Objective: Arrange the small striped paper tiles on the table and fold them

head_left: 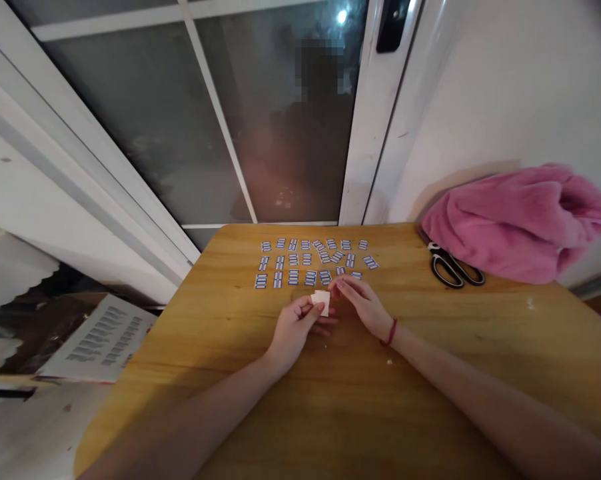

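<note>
My left hand [296, 327] pinches a few small white paper cards [322, 302] between thumb and fingers, their plain sides facing up. Just right of them hovers my right hand [359, 298], its thumb and fingertips drawn together; whether they hold a card I cannot make out. A red cord bracelet [391, 332] circles the right wrist. Beyond both hands, several small blue-and-white printed cards [293, 277] lie in three uneven rows, some of them tilted. My right hand partly covers the cards at the right end of the nearest row.
The wooden table [310, 413] has black-handled scissors [455, 268] at its back right, beside a pink plush cloth [520, 220]. A glass-paned door [275, 133] rises behind the far edge. An open cardboard box [105, 337] sits on the left, below table height.
</note>
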